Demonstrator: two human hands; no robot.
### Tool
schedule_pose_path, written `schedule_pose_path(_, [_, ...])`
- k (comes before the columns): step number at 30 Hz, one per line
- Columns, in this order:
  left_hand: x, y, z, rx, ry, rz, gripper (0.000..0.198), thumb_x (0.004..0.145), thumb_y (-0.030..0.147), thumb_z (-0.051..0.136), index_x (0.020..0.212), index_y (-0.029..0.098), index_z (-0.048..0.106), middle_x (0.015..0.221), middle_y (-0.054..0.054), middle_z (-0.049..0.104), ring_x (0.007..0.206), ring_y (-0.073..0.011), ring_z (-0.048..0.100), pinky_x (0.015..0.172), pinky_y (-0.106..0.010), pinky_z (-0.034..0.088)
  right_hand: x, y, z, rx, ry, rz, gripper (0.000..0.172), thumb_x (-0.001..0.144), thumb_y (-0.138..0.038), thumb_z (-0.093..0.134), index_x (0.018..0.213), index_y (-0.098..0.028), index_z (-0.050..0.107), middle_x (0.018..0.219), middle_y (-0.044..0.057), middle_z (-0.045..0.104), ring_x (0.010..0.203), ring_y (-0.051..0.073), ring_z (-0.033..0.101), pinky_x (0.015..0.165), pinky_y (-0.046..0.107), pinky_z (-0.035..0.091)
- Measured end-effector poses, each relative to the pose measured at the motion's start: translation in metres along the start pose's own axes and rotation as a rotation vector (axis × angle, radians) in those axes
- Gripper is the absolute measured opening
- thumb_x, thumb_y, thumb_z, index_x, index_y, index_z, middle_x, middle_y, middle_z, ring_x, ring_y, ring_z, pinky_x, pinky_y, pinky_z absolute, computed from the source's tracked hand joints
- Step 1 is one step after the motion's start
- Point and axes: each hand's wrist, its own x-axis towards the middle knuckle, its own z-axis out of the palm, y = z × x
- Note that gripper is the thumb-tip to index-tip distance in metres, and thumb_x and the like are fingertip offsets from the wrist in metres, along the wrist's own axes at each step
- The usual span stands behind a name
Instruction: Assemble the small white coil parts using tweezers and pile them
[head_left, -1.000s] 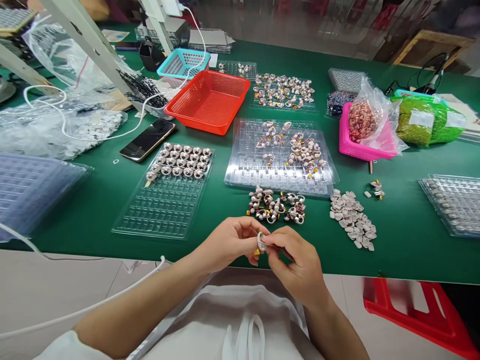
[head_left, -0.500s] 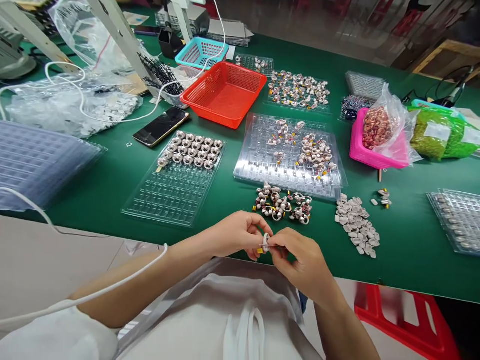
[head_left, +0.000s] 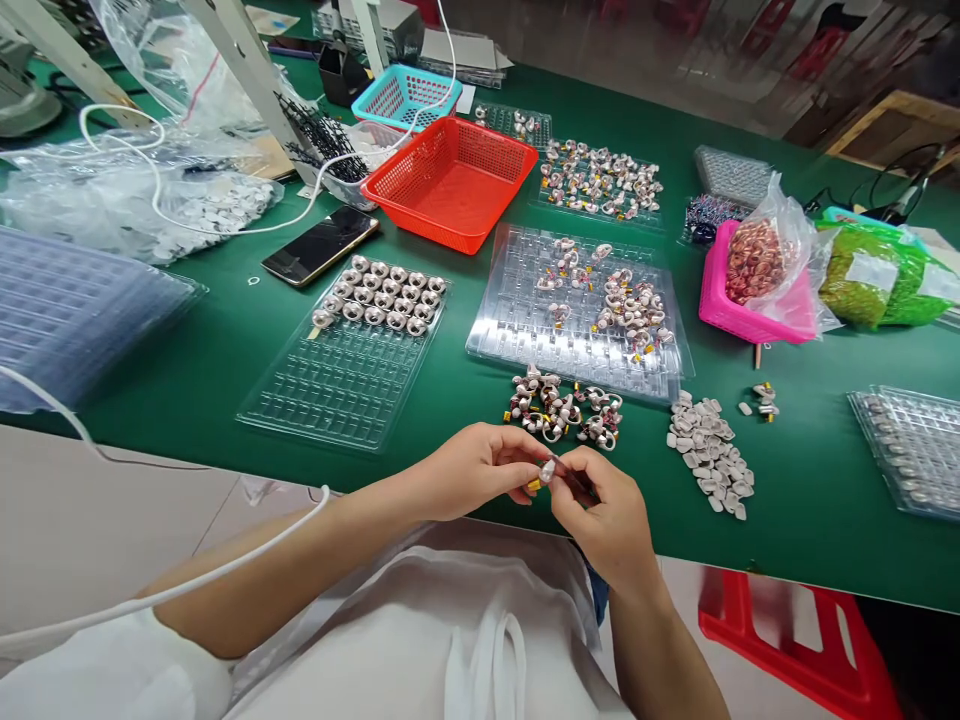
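White and shiny, the small part point(head_left: 547, 471) is held up between two hands, near the front edge of the green table point(head_left: 439, 400). From far off, I look down through the head camera. The left hand point(head_left: 476, 465) is nearly closed, with thumb and fingers pinching the part, and a yellow tab point(head_left: 535, 485) pokes out below. The right hand point(head_left: 604, 510) is curled, its thumb and finger shut on a thin dark tool point(head_left: 573, 475) right up by the part. I can't tell just where the tip touches, because fingers hide it.

To do this well, I'd let the left hand be the holder and the right hand do the tiny moves. I'd pinch softly but firmly, so the part can't spin. I'd mind the yellow tab, as it looks thin and might bend. A slip could drop the part into the heap of like parts point(head_left: 555, 410) just beyond the fingers, so I'd go slowly. Pale flat pieces point(head_left: 709, 455) lie to the right.
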Motion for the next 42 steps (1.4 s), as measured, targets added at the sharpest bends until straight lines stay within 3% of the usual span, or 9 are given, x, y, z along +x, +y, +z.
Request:
schedule_pose_path(3, [0.0, -0.007, 0.001, 0.138, 0.057, 0.137, 0.026, 0.08, 0.024, 0.071, 0.104, 0.014, 0.078, 0.093, -0.007, 0.08, 0.08, -0.0187, 0.072, 0.076, -0.03, 0.06, 0.0, 0.003, 0.004, 0.157, 0.036, 0.203, 0.008, 0.087, -0.026, 0.063, 0.082, -0.02, 0.065, 0.069, -0.002, 0.061, 0.058, 0.01, 0.05, 0.052, 0.021, 0.04])
schedule_pose_path(7, [0.001, -0.017, 0.003, 0.23, 0.164, 0.257, 0.02, 0.08, 0.025, 0.074, 0.096, 0.015, 0.081, 0.095, -0.008, 0.081, 0.086, -0.0209, 0.074, 0.075, -0.027, 0.058, 0.002, 0.003, 0.008, 0.334, 0.038, 0.317, 0.015, 0.085, -0.033, 0.067, 0.083, -0.018, 0.067, 0.067, -0.002, 0.059, 0.056, 0.009, 0.043, 0.05, 0.02, 0.035])
schedule_pose_path(12, [0.002, -0.022, 0.003, 0.282, 0.217, 0.371, 0.014, 0.082, 0.019, 0.073, 0.094, 0.015, 0.079, 0.09, -0.006, 0.081, 0.079, -0.0168, 0.074, 0.072, -0.022, 0.058, 0.006, -0.001, 0.008, 0.432, 0.037, 0.343, 0.017, 0.082, -0.034, 0.07, 0.081, -0.018, 0.067, 0.063, -0.003, 0.056, 0.054, 0.008, 0.042, 0.049, 0.02, 0.033])
schedule_pose_path(22, [-0.005, -0.018, -0.007, 0.757, 0.244, 0.659, 0.013, 0.087, 0.008, 0.064, 0.095, 0.015, 0.072, 0.086, -0.005, 0.079, 0.077, -0.0143, 0.072, 0.073, -0.02, 0.055, 0.007, 0.0, 0.014, 0.477, -0.015, 0.362, 0.02, 0.084, -0.037, 0.069, 0.084, -0.017, 0.066, 0.064, -0.003, 0.053, 0.057, 0.01, 0.042, 0.051, 0.022, 0.034])
schedule_pose_path(30, [-0.005, -0.015, -0.009, 0.835, 0.233, 0.659, 0.011, 0.088, 0.009, 0.066, 0.095, 0.016, 0.072, 0.084, -0.003, 0.079, 0.075, -0.013, 0.072, 0.073, -0.018, 0.054, 0.007, 0.004, 0.017, 0.426, -0.041, 0.346, 0.015, 0.088, -0.034, 0.065, 0.087, -0.019, 0.065, 0.072, -0.002, 0.057, 0.066, 0.012, 0.047, 0.058, 0.024, 0.037])
schedule_pose_path(42, [-0.004, -0.017, -0.008, 0.786, 0.218, 0.59, 0.012, 0.09, 0.013, 0.064, 0.095, 0.017, 0.073, 0.087, -0.002, 0.081, 0.076, -0.014, 0.074, 0.074, -0.019, 0.057, 0.009, 0.006, 0.007, 0.319, -0.136, 0.304, 0.014, 0.091, -0.032, 0.064, 0.084, -0.019, 0.068, 0.069, -0.003, 0.056, 0.062, 0.011, 0.044, 0.055, 0.023, 0.035])
